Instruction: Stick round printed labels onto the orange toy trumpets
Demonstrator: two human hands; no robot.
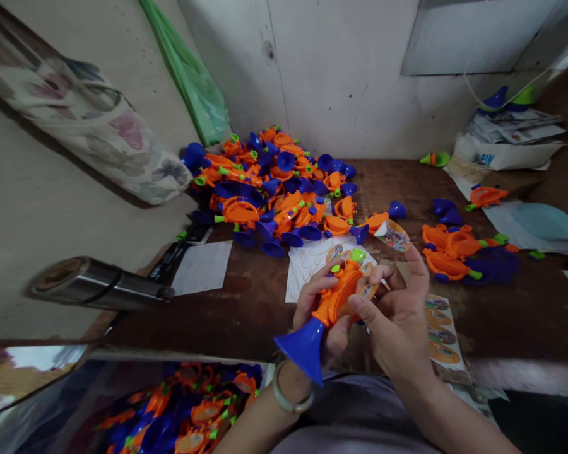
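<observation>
My left hand (312, 296) is wrapped round a toy trumpet (337, 301) with an orange body, a blue bell pointing down-left and a green mouthpiece at the top. Between the thumb and fingers of my right hand (397, 315) is an oval sticker (368, 290), held against or close by the orange body; contact is hard to judge. A second oval sticker (394, 236) with a colourful picture clings to a raised right fingertip. Beyond the hands lies a printed sheet (307, 271) with oval stickers on it. Another sticker sheet (442, 331) lies right of my right wrist.
A large heap of toy trumpets (284, 189) covers the back left of the table. More orange bodies (447, 252) lie at right. Below the table edge, a container holds several trumpets (203, 410). A metal cylinder (99, 284) juts in from the left; a paper-filled box (502, 151) stands back right.
</observation>
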